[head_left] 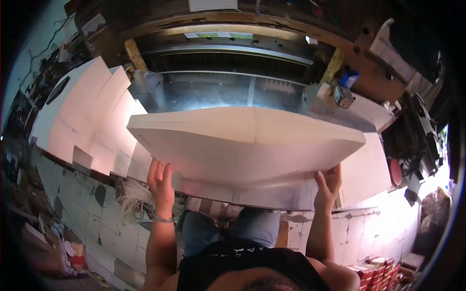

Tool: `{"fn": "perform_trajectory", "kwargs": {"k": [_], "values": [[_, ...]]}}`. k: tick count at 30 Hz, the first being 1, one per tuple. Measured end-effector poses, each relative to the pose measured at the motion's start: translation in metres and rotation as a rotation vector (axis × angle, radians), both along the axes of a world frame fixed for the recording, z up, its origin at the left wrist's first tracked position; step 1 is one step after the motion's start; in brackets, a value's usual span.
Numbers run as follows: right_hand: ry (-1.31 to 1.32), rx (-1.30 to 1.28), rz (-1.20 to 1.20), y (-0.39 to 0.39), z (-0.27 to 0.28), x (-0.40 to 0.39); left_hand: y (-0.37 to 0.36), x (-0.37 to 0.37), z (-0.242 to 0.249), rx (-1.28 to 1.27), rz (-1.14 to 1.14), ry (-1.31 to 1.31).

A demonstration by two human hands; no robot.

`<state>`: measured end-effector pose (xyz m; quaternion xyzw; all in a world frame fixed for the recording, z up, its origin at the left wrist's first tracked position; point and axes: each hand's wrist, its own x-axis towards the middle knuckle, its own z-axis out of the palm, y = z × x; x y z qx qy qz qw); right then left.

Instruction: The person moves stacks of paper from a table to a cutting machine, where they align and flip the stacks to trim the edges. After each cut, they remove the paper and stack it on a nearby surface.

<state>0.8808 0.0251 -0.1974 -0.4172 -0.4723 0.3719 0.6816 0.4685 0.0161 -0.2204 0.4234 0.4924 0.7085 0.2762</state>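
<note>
A thick stack of large white paper [242, 155] stands tilted in front of me, its upper edge bowed toward the back. My left hand [161, 186] grips its lower left corner, thumb on the near face; some fingertips are hidden behind the sheets. At the lower right corner my right hand [329, 186] holds the same stack in a similar way, its fingers partly out of sight. Beneath and behind it lies the metal bed [208, 92] of what looks like a paper cutting machine.
More white paper stacks [82, 116] lie on the left side table, with a dark flat object [58, 90] on top. White surface [364, 169] extends at right. A metal block [342, 96] stands beside the bed. Paper strips [133, 199] hang below left; red packs [376, 276] sit at lower right.
</note>
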Motion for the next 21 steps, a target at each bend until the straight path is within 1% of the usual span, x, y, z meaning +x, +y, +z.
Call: {"fn": "perform_trajectory", "kwargs": {"k": [2, 3, 6, 7, 8, 10, 11, 13, 14, 15, 16, 19, 21], "values": [[-0.129, 0.07, -0.131, -0.006, -0.016, -0.016, 0.0, 0.006, -0.019, 0.052, 0.058, 0.015], [-0.144, 0.065, -0.111, -0.008, -0.014, -0.015, -0.004, 0.01, -0.005, 0.018, 0.002, -0.023], [-0.079, -0.069, -0.081, -0.009, -0.015, -0.004, 0.0, 0.005, -0.006, 0.034, 0.034, 0.047], [-0.065, -0.047, -0.058, -0.004, -0.018, 0.002, 0.001, -0.006, -0.007, 0.0, -0.038, 0.03], [-0.021, -0.008, -0.028, 0.001, -0.016, 0.007, 0.008, -0.013, -0.006, 0.064, -0.126, -0.02], [0.057, 0.074, 0.042, 0.009, 0.004, 0.006, 0.019, -0.021, -0.001, 0.186, -0.293, -0.132], [0.04, 0.07, 0.086, 0.01, 0.003, 0.007, 0.025, -0.033, -0.007, 0.116, -0.384, -0.165], [0.004, 0.069, 0.188, 0.017, -0.006, 0.007, 0.031, -0.042, -0.025, 0.003, -0.364, -0.123], [0.003, 0.045, 0.188, 0.02, -0.01, 0.008, 0.035, -0.046, -0.032, -0.051, -0.345, -0.103], [0.001, 0.017, 0.194, 0.023, -0.012, 0.009, 0.038, -0.041, -0.028, 0.024, -0.352, -0.021], [-0.001, -0.01, 0.204, 0.025, -0.014, 0.01, 0.039, -0.037, -0.024, 0.032, -0.36, -0.025], [-0.034, -0.107, 0.128, 0.022, -0.007, 0.011, 0.036, -0.03, -0.01, 0.056, -0.363, -0.036], [0.045, -0.084, 0.156, 0.021, -0.003, 0.01, 0.032, -0.032, -0.008, 0.063, -0.36, -0.045]]}}
